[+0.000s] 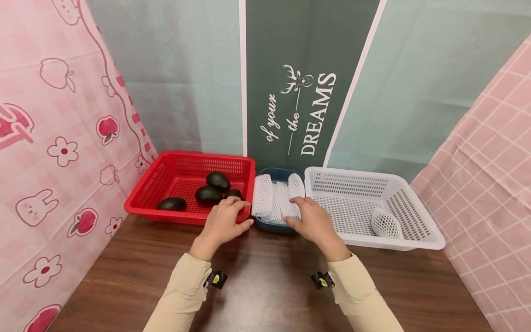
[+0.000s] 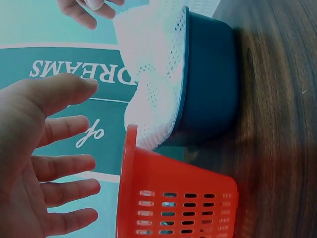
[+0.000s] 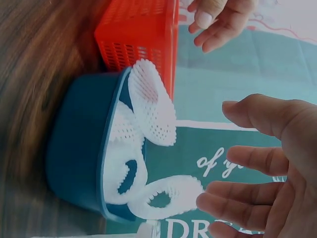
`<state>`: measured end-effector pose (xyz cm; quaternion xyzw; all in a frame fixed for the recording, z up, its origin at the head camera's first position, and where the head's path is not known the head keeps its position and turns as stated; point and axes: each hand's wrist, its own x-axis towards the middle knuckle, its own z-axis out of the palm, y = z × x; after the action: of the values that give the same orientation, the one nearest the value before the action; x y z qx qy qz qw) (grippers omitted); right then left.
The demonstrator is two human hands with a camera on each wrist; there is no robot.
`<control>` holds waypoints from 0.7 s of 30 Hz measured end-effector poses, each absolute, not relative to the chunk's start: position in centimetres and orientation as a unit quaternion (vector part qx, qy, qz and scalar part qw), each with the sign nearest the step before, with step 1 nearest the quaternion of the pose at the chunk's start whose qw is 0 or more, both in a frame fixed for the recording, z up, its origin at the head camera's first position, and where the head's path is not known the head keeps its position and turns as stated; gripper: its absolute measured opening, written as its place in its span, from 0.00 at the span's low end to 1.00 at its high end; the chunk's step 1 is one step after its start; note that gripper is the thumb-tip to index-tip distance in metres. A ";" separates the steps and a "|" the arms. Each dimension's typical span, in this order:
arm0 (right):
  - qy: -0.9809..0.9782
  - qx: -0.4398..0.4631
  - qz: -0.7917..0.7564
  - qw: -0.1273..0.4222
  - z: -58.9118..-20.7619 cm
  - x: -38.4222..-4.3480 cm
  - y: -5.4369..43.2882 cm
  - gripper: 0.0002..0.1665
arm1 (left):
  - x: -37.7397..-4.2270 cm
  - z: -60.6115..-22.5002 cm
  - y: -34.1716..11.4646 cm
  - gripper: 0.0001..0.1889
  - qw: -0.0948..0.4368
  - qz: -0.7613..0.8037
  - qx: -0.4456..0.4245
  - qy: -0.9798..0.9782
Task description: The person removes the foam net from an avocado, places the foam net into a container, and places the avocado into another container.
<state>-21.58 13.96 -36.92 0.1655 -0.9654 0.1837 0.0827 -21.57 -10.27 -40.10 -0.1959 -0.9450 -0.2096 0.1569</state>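
My left hand [image 1: 224, 220] hovers over the front right corner of the red basket [image 1: 190, 215]. Its fingers are spread and hold nothing in the left wrist view. Under and beyond it lie several dark avocados, one avocado [image 1: 217, 181] at the back and another avocado [image 1: 172, 204] at the left. White foam net sleeves [image 1: 262, 196] fill the blue bin [image 1: 274, 228] in the middle. My right hand [image 1: 314, 222] is above the bin's right side, fingers apart, nearest a foam sleeve [image 3: 168, 197]; whether a fingertip touches it I cannot tell.
A white basket [image 1: 352, 237] stands right of the bin, with one net-covered item [image 1: 386, 223] in it. All three containers stand side by side on the wooden table [image 1: 265, 286]. A printed curtain [image 1: 199, 92] hangs close behind them, with pink cloths at both sides.
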 end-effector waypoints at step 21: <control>-0.968 0.142 0.185 0.097 -37.1 -21.7 18.3 0.30 | -21.9 -40.3 -7.6 0.22 0.144 -0.191 -0.236 -0.942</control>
<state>-21.75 18.34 -37.13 0.1422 -0.9676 0.1848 0.0968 -21.86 -7.64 -40.32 -0.2361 -0.9418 -0.1912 0.1441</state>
